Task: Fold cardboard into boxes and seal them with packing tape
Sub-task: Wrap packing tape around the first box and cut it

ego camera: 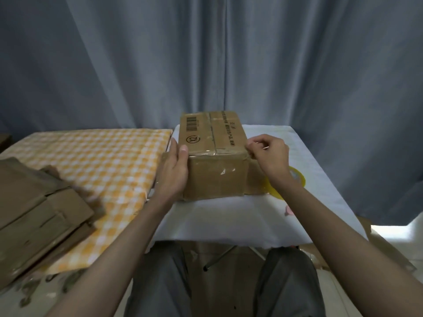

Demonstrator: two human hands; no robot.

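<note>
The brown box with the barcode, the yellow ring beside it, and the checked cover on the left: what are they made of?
The brown box looks like matte cardboard with printed markings; glossy strips along its seam suggest clear plastic tape. The yellow ring, partly hidden by the right hand, is translucent and shiny, probably a tape roll. The orange-and-white checked cover seems thin cloth or plastic sheet; unclear which.
</note>
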